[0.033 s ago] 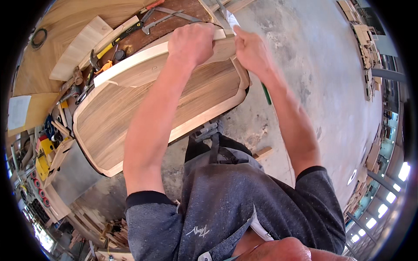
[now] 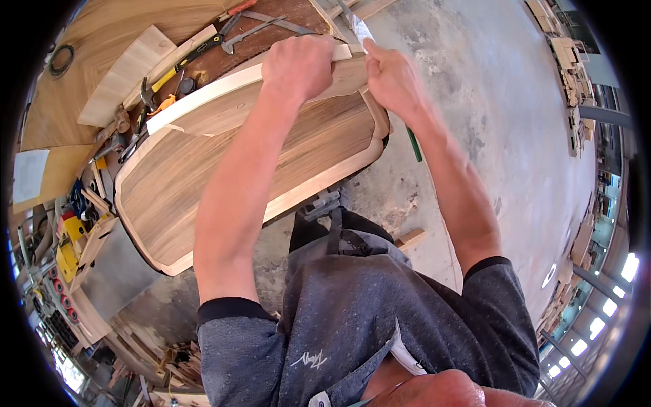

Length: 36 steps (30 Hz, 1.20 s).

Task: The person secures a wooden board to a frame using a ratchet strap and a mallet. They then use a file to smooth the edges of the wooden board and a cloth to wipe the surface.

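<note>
My left hand (image 2: 298, 68) is closed over the right end of a curved pale wooden strip (image 2: 203, 105), which runs along the far edge of a wooden panel with rounded corners (image 2: 230, 169). Just right of that end, my right hand (image 2: 393, 74) is closed round a long narrow tool (image 2: 361, 28). White wrapping covers part of the tool, and a thin grey tip sticks out beyond it. Below my right wrist a green rod (image 2: 413, 144) shows; whether it belongs to the same tool I cannot tell. My fingers hide the gripped part, so its kind is unclear.
A workbench (image 2: 61, 119) at far left carries a claw hammer (image 2: 163, 80), calipers (image 2: 254, 30), a tape measure (image 2: 186, 85) and wooden boards (image 2: 125, 74). Yellow tools (image 2: 66, 258) lie at left. A wood offcut (image 2: 409, 239) rests on the concrete floor (image 2: 488, 136).
</note>
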Each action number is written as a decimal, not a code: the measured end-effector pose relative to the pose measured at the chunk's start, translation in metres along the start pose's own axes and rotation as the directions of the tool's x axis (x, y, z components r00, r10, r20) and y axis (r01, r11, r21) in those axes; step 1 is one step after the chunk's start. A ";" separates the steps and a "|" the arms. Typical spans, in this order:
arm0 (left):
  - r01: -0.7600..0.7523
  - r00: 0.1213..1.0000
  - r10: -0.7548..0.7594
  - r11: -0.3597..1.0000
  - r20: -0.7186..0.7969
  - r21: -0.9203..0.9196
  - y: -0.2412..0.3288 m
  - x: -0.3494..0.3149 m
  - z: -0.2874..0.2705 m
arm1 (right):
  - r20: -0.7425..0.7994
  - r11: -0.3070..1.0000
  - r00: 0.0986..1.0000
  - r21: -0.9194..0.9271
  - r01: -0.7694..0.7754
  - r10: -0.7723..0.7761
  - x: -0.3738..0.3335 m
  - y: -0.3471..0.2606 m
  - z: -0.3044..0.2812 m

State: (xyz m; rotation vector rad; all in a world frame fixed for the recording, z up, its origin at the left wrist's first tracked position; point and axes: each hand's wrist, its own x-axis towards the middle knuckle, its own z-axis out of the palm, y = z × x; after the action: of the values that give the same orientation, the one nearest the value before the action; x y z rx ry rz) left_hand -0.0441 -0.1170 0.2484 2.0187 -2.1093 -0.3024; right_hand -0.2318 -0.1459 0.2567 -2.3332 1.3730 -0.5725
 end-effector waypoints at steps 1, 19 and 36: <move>0.015 1.000 -0.015 1.000 -0.012 -0.008 -0.005 0.000 -0.002 | -0.004 0.999 0.999 -0.015 0.032 -0.032 -0.007 -0.003 0.004; 0.015 1.000 -0.015 1.000 -0.008 0.027 -0.005 0.003 -0.006 | -0.019 1.000 1.000 -0.005 -0.019 0.019 -0.021 -0.005 0.006; -0.009 1.000 0.009 0.997 0.002 0.083 0.000 0.002 -0.002 | 0.067 0.957 0.962 0.098 -0.272 0.266 -0.009 0.015 0.001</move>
State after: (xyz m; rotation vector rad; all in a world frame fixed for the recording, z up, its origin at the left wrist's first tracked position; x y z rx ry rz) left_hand -0.0438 -0.1187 0.2500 2.0538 -2.1652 -0.2185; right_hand -0.2463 -0.1447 0.2472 -2.0186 1.5618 -0.4843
